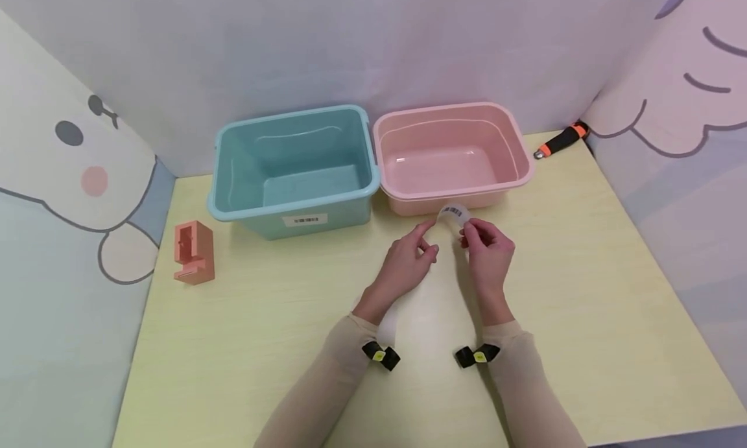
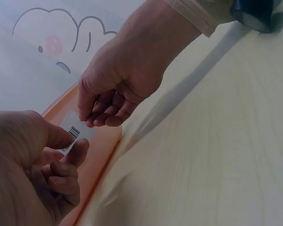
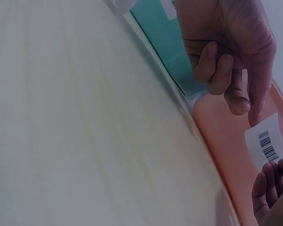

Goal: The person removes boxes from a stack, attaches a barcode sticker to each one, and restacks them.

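Black-barred white label (image 3: 266,140) amid pastels

The worktop (image 1: 589,292) is pale yellow, faintly streaked. Far edge: plain pink tub (image 1: 455,194), teal tub (image 1: 351,213) with black-and-white barcode sticker (image 1: 305,220). Far right corner: black-and-orange tool (image 1: 563,140). Left edge: coral block (image 1: 202,250).

Cartoon-printed panels (image 1: 47,273) flank a pale yellow table (image 1: 613,338) set against a plain, greyish-lilac back wall (image 1: 350,39).
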`<state>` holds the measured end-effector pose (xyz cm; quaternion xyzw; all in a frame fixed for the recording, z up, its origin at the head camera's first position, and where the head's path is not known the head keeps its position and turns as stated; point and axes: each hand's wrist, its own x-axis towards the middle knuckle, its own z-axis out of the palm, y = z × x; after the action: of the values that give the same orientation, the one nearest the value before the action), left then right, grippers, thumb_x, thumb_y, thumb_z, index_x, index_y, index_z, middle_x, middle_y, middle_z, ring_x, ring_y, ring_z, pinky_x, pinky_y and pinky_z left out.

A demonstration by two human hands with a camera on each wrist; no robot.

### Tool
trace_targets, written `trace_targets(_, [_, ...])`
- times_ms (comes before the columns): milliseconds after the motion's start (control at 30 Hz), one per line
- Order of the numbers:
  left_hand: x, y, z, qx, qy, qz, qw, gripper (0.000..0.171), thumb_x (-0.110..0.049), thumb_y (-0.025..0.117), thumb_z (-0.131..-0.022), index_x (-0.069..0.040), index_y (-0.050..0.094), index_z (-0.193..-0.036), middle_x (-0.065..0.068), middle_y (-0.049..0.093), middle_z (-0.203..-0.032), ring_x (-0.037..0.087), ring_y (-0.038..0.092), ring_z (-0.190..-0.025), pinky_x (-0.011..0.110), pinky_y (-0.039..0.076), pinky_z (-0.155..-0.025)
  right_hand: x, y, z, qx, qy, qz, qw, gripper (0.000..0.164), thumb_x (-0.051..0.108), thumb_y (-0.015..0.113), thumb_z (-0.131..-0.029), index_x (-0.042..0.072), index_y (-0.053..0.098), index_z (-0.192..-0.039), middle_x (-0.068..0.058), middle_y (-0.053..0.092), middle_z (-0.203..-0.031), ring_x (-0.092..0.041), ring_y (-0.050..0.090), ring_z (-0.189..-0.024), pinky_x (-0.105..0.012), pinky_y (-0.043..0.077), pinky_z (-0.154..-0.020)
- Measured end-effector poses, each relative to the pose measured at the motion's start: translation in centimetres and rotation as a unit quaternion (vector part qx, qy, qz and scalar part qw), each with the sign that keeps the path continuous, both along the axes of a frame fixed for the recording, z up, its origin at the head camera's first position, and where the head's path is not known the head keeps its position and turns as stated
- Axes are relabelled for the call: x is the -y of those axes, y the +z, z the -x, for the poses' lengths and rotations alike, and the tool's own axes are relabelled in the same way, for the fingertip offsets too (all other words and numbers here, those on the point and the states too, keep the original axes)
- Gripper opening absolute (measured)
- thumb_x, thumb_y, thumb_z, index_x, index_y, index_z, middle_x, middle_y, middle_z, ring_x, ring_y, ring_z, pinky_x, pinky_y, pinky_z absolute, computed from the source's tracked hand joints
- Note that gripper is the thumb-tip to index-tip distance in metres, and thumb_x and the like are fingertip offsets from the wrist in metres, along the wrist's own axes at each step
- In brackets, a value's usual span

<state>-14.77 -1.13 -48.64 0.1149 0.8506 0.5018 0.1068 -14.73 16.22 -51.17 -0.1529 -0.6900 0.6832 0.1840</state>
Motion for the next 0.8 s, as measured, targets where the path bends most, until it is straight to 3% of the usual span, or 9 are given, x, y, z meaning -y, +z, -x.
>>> trace_targets(433, [-1.0, -0.6, 1.1, 0.006, -0.005, -0.009, 0.9999, 0.057, -0.019, 0.065, -0.104, -0.016, 0.048, -0.158, -0.005, 0.07, -0.082, 0.007, 0.062, -0.065, 0.029, 0.047, -0.078, -0.7, 0.2, 1.8, -0.012, -0.012, 0.016, 1.0, 0.022, 0.01, 0.075, -0.098, -0.01, 0.078, -0.106, 0.003, 0.071, -0.076, -0.01, 0.065, -0.064, -0.019, 0.055, -0.062])
trace_targets(800, [-1.3, -1.0, 1.7, 0.002, 0.002, -0.034, 0.9994, 0.049, -0.035, 0.055, -0.11, -0.017, 0.052, -0.155, -0.002, 0.069, -0.08, 0.011, 0.064, -0.068, 0.032, 0.047, -0.077, -0.8, -0.1, 2.6, -0.007, -0.011, 0.013, 1.0, 0.023, 0.012, 0.073, -0.099, -0.009, 0.078, -0.105, 0.005, 0.072, -0.078, -0.011, 0.066, -0.065, -0.02, 0.056, -0.063])
